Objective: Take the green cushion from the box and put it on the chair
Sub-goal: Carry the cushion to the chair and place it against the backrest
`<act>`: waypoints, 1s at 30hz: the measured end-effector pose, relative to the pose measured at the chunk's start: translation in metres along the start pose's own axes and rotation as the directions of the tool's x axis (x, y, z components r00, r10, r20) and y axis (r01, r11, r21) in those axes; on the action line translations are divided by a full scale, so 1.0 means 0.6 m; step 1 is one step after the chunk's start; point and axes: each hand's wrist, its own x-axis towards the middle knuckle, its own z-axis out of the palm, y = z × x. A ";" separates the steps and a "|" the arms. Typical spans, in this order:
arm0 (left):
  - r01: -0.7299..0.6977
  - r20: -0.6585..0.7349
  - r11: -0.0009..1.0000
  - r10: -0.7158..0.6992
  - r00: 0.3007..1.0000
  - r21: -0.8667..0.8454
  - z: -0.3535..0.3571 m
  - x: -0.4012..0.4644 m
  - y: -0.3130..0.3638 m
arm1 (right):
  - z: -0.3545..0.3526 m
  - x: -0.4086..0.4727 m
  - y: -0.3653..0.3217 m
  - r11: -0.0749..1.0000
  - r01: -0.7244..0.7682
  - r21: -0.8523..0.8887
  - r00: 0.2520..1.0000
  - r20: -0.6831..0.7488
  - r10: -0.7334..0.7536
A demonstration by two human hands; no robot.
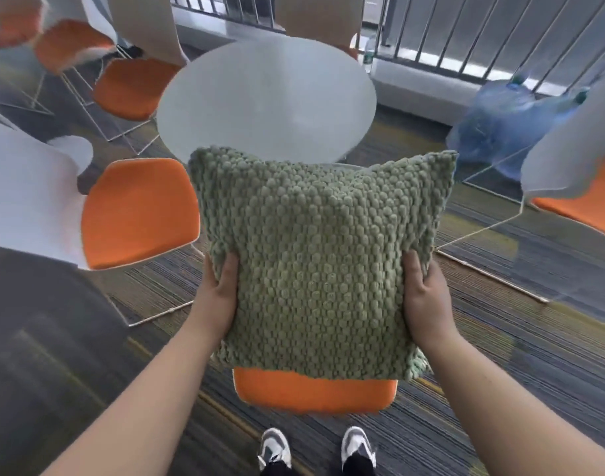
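A green knobbly cushion point(320, 262) fills the middle of the head view, held up in the air by both of my hands. My left hand point(218, 297) grips its lower left edge and my right hand point(426, 297) grips its lower right edge. Directly beneath the cushion, an orange chair seat point(314, 393) shows in front of my feet; most of that chair is hidden by the cushion. No box is visible.
A round white table point(266, 97) stands just beyond the cushion. Several white chairs with orange seats point(139, 211) ring it at left and at right point(582, 197). Blue water jugs point(500, 121) lie at the right by a metal railing point(466, 46). The floor is striped carpet.
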 end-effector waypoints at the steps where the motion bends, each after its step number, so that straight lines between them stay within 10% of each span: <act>1: 0.008 -0.017 1.000 -0.008 1.000 -0.002 0.013 0.012 -0.023 | 0.011 0.015 0.023 1.000 -0.003 -0.012 1.000 0.013 0.004; 18: 0.171 -0.182 0.984 -0.176 0.967 -0.042 0.141 0.155 -0.382 | 0.193 0.088 0.387 0.971 -0.086 -0.223 0.996 -0.039 0.079; 30: -0.085 -0.327 0.990 0.119 0.938 0.115 0.158 0.196 -0.416 | 0.192 0.137 0.372 0.992 0.044 -0.119 0.980 -0.187 -0.066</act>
